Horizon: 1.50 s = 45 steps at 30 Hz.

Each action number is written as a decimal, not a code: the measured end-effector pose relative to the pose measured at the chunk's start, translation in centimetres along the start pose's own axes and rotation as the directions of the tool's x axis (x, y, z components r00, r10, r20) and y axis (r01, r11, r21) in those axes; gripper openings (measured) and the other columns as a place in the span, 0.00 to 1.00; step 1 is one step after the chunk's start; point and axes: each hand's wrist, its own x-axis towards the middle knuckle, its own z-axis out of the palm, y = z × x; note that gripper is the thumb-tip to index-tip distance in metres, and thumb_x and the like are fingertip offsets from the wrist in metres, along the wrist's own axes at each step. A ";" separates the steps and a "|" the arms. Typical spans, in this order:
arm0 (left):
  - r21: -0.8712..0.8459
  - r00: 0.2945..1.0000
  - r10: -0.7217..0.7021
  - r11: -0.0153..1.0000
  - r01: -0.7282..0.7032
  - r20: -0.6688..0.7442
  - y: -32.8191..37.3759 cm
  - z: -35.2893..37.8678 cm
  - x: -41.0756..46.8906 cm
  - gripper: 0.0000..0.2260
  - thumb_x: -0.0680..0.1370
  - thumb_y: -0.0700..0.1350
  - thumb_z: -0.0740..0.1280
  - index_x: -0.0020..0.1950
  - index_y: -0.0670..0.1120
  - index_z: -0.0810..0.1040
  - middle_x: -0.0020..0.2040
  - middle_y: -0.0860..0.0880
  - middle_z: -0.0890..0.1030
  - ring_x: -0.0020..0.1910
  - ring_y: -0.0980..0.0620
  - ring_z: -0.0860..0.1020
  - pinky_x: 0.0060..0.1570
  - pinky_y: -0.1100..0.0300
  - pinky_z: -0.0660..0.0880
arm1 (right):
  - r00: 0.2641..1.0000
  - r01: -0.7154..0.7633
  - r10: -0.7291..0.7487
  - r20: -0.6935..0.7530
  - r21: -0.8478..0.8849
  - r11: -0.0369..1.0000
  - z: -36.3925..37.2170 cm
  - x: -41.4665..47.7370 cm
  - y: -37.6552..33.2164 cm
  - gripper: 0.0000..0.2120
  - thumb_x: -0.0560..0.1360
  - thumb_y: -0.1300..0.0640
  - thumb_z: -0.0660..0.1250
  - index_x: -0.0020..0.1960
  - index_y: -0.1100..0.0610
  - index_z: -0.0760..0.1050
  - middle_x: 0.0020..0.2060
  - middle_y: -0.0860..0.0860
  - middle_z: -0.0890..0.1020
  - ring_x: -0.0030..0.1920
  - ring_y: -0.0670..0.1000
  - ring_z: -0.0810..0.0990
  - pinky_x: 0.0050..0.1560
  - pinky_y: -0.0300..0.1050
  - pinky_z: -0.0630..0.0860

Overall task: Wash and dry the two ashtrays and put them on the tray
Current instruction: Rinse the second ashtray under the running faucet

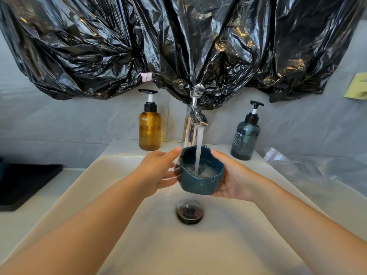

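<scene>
- Both forearms are stretching across the sink from the bottom edge.
- The dark teal ashtray is hanging upright above the drain, catching the water stream from the faucet.
- The left hand is gripping its left side, thumb at the rim; the right hand is cupping its right side and base, fingers curled.
- An amber pump bottle and a dark pump bottle are standing either side of the faucet.
</scene>
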 end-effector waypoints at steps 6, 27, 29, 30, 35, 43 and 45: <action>0.070 0.997 -0.033 0.997 0.039 -0.075 0.1 -0.3 0.5 0.27 0.78 0.59 0.61 0.72 0.47 0.66 0.69 0.45 0.73 0.65 0.42 0.74 0.62 0.46 0.72 | 0.994 -0.105 0.105 0.001 -0.094 0.990 -0.8 -0.9 -0.1 0.21 0.76 0.38 0.62 0.59 0.51 0.76 0.53 0.56 0.85 0.53 0.57 0.83 0.50 0.49 0.81; -0.017 0.957 -0.251 0.967 0.256 0.147 -0.1 -0.2 0.3 0.22 0.78 0.58 0.63 0.64 0.44 0.70 0.59 0.40 0.78 0.54 0.39 0.80 0.46 0.47 0.81 | 0.998 -0.053 0.053 0.039 0.008 0.999 0.6 -1.5 -0.3 0.24 0.79 0.39 0.57 0.62 0.54 0.77 0.53 0.56 0.85 0.51 0.55 0.84 0.45 0.48 0.83; -0.077 0.940 -0.271 0.953 0.292 0.209 -0.1 -0.3 0.3 0.19 0.78 0.55 0.65 0.63 0.44 0.70 0.59 0.39 0.78 0.54 0.37 0.80 0.45 0.45 0.81 | 0.998 -0.045 0.044 0.043 0.016 0.999 0.6 -1.4 -0.3 0.23 0.79 0.39 0.56 0.63 0.54 0.76 0.55 0.56 0.84 0.53 0.56 0.83 0.47 0.49 0.82; -0.092 0.936 -0.273 0.950 0.299 0.223 -0.1 -0.3 0.3 0.19 0.78 0.54 0.65 0.63 0.44 0.70 0.59 0.38 0.78 0.54 0.37 0.80 0.44 0.44 0.81 | 0.998 -0.040 0.039 0.042 0.018 0.999 0.7 -1.4 -0.3 0.23 0.79 0.39 0.56 0.63 0.54 0.76 0.56 0.57 0.84 0.54 0.56 0.83 0.48 0.49 0.82; -0.085 0.950 -0.235 0.963 0.257 0.207 -0.2 -0.3 0.2 0.17 0.76 0.49 0.69 0.61 0.43 0.74 0.56 0.40 0.81 0.52 0.40 0.81 0.46 0.46 0.82 | 0.996 -0.031 0.030 0.087 0.010 0.999 0.7 -1.0 -0.1 0.24 0.79 0.38 0.56 0.62 0.55 0.77 0.55 0.56 0.84 0.55 0.56 0.82 0.52 0.50 0.80; 0.088 0.993 0.113 0.989 -0.115 0.031 -0.2 -0.4 0.1 0.18 0.72 0.54 0.73 0.54 0.42 0.79 0.49 0.44 0.84 0.47 0.47 0.82 0.41 0.56 0.80 | 0.991 -0.008 -0.005 0.136 0.094 0.996 0.1 -0.1 -0.1 0.32 0.76 0.34 0.58 0.66 0.58 0.73 0.59 0.58 0.81 0.58 0.58 0.80 0.57 0.55 0.79; 0.217 0.954 0.299 0.934 -0.285 -0.036 -0.3 -0.5 -0.2 0.17 0.71 0.54 0.73 0.53 0.44 0.80 0.47 0.47 0.82 0.44 0.50 0.79 0.38 0.60 0.77 | 0.996 0.000 -0.005 0.087 0.061 0.998 -0.2 0.1 -0.2 0.33 0.75 0.34 0.60 0.65 0.61 0.72 0.57 0.59 0.80 0.52 0.57 0.81 0.52 0.52 0.80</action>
